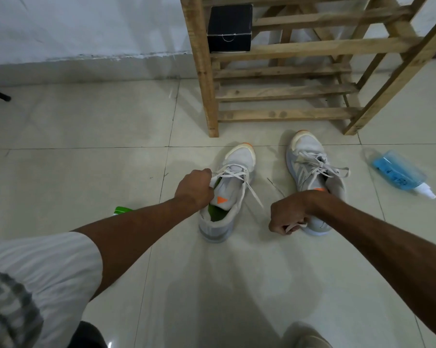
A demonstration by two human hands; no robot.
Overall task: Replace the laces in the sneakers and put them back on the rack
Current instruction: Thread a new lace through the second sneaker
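Two white sneakers stand on the tiled floor in front of a wooden rack (204, 71). The left sneaker (233, 187) has a green insole, an orange mark on its tongue and a loose white lace (252, 189) running out to the right. My left hand (195, 188) grips that sneaker at its left side by the tongue. My right hand (287, 216) is curled round the end of the white lace, just right of the sneaker's heel. The right sneaker (309, 164) stays laced, its heel partly hidden behind my right wrist.
A black box (229, 27) sits on a rack shelf. A blue spray bottle (400, 173) lies on the floor at the right. A green item (123, 210) shows behind my left forearm. A white wall runs along the back.
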